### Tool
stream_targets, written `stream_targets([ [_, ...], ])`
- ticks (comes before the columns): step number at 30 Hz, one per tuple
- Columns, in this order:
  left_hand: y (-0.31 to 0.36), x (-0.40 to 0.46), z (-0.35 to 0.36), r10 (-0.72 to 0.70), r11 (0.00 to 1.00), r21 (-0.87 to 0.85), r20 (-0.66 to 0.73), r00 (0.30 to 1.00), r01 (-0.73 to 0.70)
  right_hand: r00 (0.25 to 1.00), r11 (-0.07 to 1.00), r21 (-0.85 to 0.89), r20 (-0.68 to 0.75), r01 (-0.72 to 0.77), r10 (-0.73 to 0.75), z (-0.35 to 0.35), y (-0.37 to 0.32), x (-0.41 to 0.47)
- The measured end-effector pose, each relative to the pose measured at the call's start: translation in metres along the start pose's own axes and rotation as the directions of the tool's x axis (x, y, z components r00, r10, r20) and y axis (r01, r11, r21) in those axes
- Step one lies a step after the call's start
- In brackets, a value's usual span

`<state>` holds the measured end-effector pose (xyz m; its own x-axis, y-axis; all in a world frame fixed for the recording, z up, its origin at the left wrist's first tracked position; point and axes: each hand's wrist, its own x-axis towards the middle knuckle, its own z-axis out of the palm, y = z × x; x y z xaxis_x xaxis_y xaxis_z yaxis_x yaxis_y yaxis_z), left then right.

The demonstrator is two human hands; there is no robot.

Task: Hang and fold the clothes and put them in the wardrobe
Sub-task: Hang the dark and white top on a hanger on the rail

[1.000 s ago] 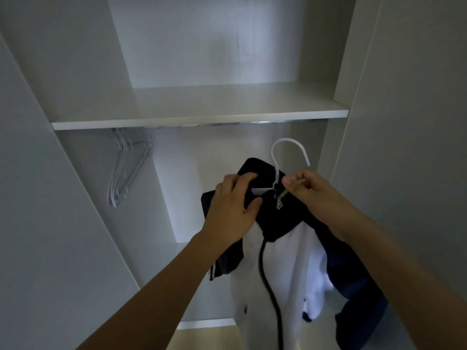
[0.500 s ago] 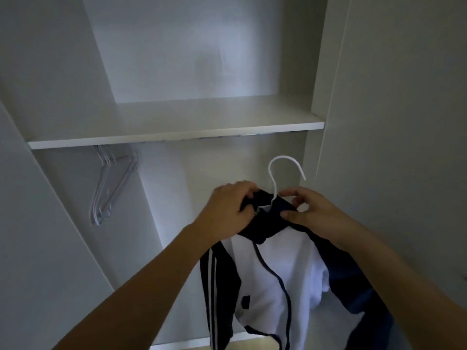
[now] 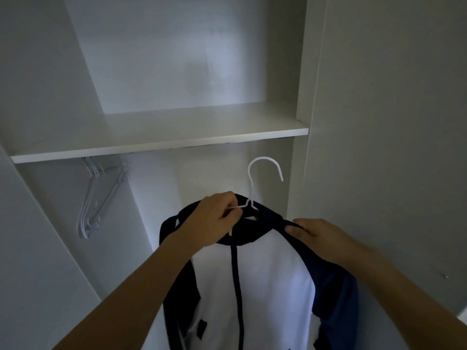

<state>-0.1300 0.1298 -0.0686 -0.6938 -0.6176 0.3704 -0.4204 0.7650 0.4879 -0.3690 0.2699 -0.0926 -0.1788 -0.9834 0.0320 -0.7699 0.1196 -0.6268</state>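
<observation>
A white-and-navy jacket [image 3: 265, 286] sits on a white wire hanger [image 3: 255, 195], held up in front of the open wardrobe [image 3: 177, 72], below the shelf [image 3: 161, 140] and toward its right end. The hanger's hook rises free just under the shelf edge and catches on nothing. The left hand [image 3: 214, 221] is below the hook, its fingers [image 3: 233, 212] curled round the hanger's left shoulder wire together with the dark collar. The right hand [image 3: 321, 236], to the right of the hook and lower, grips the jacket's navy right shoulder, fingertips [image 3: 293, 228] pinched into the fabric. The jacket's white front panel hangs straight down between the two forearms, with a dark zip line running down its middle and a navy sleeve falling along its right side. Under the left end of the shelf a bunch of empty white hangers [image 3: 98, 198] hangs together, well apart from the jacket. The rail they hang from is hidden behind the shelf edge
</observation>
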Motion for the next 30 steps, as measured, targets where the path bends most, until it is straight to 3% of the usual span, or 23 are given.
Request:
stream_targets([
  [6,-0.007,0.006,0.004,-0.093,0.905,0.415,-0.014,0.996,0.091,0.999,0.991,-0.131,0.032,-0.015,0.019,0.014,0.013,-0.003],
  [9,-0.001,0.009,0.015,-0.093,0.848,0.503,-0.173,0.981,0.169,1.000,0.975,0.221,0.003,0.013,-0.014,0.022,-0.007,0.004],
  [10,0.002,0.007,0.016,-0.043,0.860,0.477,-0.291,0.956,0.183,1.000,0.938,0.348,-0.016,0.000,0.006,0.021,-0.012,0.005],
  [12,0.011,-0.002,0.021,0.168,0.907,0.420,-0.430,0.887,0.032,0.998,0.858,0.511,-0.021,-0.040,0.059,0.018,-0.022,0.006],
  [14,0.020,-0.008,0.033,0.374,0.857,0.475,-0.305,0.876,-0.200,0.997,0.830,0.556,-0.023,-0.049,0.074,0.017,-0.029,0.006],
  [16,0.029,-0.010,0.046,0.361,0.832,0.507,-0.187,0.914,-0.225,0.997,0.850,0.527,-0.046,-0.029,0.062,0.018,-0.035,0.009],
  [19,0.033,-0.006,0.056,0.336,0.856,0.457,-0.136,0.932,-0.242,0.994,0.885,0.466,-0.076,-0.029,0.073,0.016,-0.037,0.013],
  [22,0.034,-0.001,0.059,0.204,0.935,0.298,-0.008,0.979,-0.192,0.991,0.915,0.399,-0.091,-0.051,0.095,0.019,-0.026,0.015],
  [24,0.037,0.004,0.055,-0.073,0.997,0.016,-0.096,0.993,0.075,0.988,0.940,0.334,-0.112,-0.066,0.109,0.021,-0.015,0.014],
  [25,0.039,0.009,0.049,-0.304,0.929,-0.268,-0.162,0.939,0.255,0.985,0.955,0.290,-0.134,-0.069,0.112,0.021,-0.009,0.012],
  [26,0.038,0.015,0.043,-0.523,0.743,-0.564,-0.153,0.839,0.360,0.981,0.968,0.242,-0.163,-0.065,0.106,0.020,-0.002,0.012],
  [27,0.038,0.017,0.035,-0.651,0.517,-0.765,-0.061,0.756,0.384,0.977,0.975,0.216,-0.189,-0.057,0.099,0.019,0.003,0.011],
  [28,0.035,0.017,0.030,-0.678,0.397,-0.841,0.002,0.735,0.368,0.973,0.977,0.209,-0.212,-0.041,0.087,0.017,0.008,0.011],
  [29,0.033,0.019,0.025,-0.662,0.444,-0.818,-0.024,0.749,0.366,0.970,0.976,0.215,-0.232,-0.023,0.074,0.016,0.011,0.010],
  [30,0.030,0.021,0.022,-0.610,0.596,-0.718,-0.113,0.784,0.360,0.967,0.976,0.220,-0.249,-0.004,0.060,0.015,0.013,0.010],
])
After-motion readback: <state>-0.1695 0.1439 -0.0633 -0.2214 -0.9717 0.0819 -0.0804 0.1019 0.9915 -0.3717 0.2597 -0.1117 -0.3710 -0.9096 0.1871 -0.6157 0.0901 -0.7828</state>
